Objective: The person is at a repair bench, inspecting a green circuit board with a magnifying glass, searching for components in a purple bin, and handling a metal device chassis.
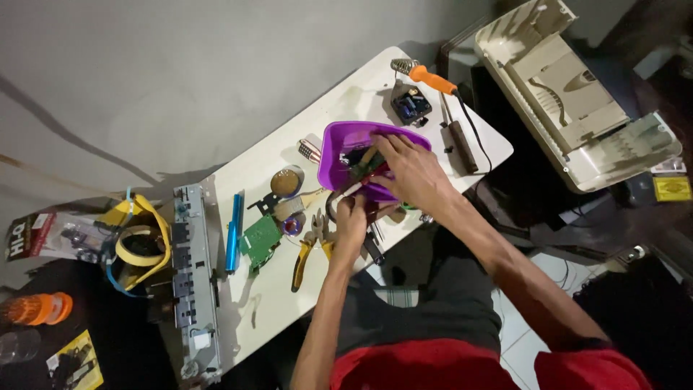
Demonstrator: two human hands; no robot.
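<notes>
Beyond the bench's far-right corner, a beige plastic printer housing (577,94) lies open on the dark floor, the largest item in view. White bench (267,303): runs diagonally and carries the remaining items. Grey metal chassis rail (193,282): lies along the bench's left edge, with a yellow tape roll (141,249) just off that edge. Purple plastic tub (339,155): sits near the middle of the bench toward its near edge and holds small parts. Right hand (411,173): reaches into the tub from its right side, fingers curled down among the contents; what they grip cannot be told. Left hand (351,220): rests at the tub's near rim, fingers narrowed around a small dark part that is too hidden to identify. Orange-handled soldering iron (432,78): lies at the bench's far corner. Blue cylinder (234,231), green circuit board (260,240) and yellow-handled pliers (307,253): 3 items lying side by side left of the left hand.
</notes>
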